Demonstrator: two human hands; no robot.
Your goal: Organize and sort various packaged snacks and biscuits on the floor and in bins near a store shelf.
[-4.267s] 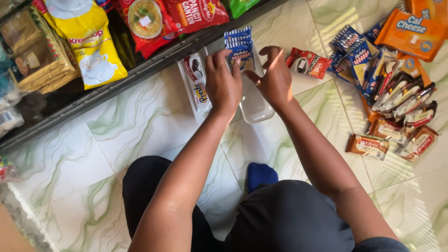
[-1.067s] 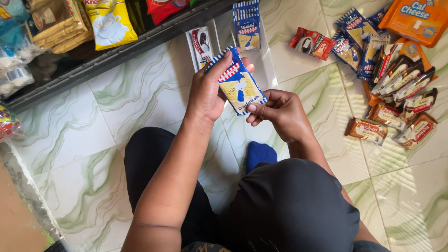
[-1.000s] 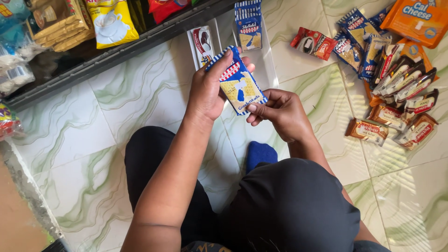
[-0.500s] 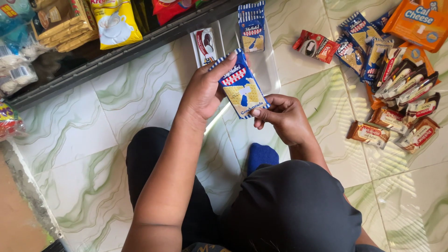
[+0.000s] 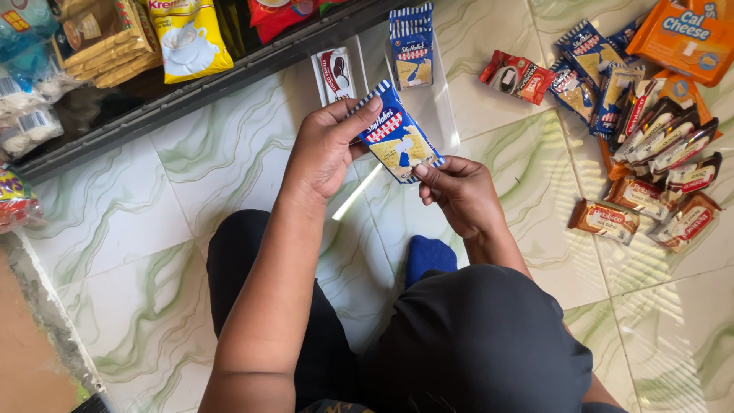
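Note:
A small blue cracker packet (image 5: pixel 397 136) with a red-and-white checked band is held up between both hands over the tiled floor. My left hand (image 5: pixel 325 147) grips its top left corner and side. My right hand (image 5: pixel 459 191) pinches its lower right corner. Beyond the hands a clear plastic box (image 5: pixel 433 105) stands on the floor, holding a white cookie packet (image 5: pixel 336 73) and more blue cracker packets (image 5: pixel 411 47) of the same kind.
A heap of snack packets (image 5: pixel 650 138) and an orange box (image 5: pixel 688 30) lie on the floor at the right. A dark low shelf (image 5: pixel 145 99) at the top left holds yellow and red bags. My knees (image 5: pixel 474 336) fill the lower middle.
Earlier both hands reached into the clear box; now they hold one blue packet nearer my body. Over the last second the packet has turned slightly and lifted a little.

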